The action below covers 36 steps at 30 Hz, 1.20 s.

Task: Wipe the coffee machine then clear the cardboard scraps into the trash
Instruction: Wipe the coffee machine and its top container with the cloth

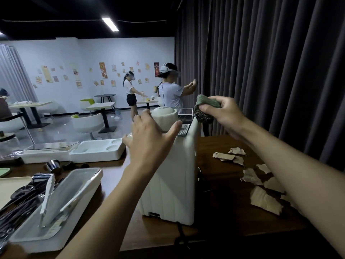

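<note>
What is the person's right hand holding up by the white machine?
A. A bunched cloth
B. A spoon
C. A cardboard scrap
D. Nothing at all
A: the right hand has its fingers curled round a grey-green cloth at the top edge of the machine, while the scraps lie untouched on the table.

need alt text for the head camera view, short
A person's right hand grips a green cloth at the top edge of a coffee machine, while the left hand rests open on its top. Torn cardboard scraps lie on the table to its right.
</note>
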Motion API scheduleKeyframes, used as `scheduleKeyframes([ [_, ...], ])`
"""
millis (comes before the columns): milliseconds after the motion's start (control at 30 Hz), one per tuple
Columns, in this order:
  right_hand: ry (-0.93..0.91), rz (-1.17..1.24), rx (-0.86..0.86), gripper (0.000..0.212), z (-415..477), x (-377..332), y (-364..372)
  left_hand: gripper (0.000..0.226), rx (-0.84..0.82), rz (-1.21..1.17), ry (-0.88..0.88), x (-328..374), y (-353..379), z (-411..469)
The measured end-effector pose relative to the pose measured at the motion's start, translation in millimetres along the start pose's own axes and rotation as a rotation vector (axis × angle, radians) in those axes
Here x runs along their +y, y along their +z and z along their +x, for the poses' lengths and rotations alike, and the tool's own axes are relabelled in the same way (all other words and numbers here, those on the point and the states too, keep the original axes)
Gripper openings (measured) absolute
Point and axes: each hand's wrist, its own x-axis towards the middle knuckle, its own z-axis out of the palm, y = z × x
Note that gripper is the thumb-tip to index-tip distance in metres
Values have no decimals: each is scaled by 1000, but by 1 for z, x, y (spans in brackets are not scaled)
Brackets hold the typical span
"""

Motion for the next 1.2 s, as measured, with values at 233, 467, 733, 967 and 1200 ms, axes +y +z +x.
scheduleKeyframes([
  [233, 50, 58, -100, 21, 31, 11, 14, 78, 54, -64, -6, -8, 12, 7],
  [467, 10, 60, -67, 21, 33, 15, 28, 71, 81, -154, -41, -6, 5, 2],
  [733, -1, 115, 66, 23, 5, 3, 25, 82, -114, -370, -2, -36, -4, 26],
  [967, 1, 148, 145, 21, -26, -13, 22, 71, -102, -215, 108, -31, -13, 8],
  [1200, -14, 90, 189, 19, -45, -23, 17, 84, -288, -394, 165, -40, -13, 17],
])
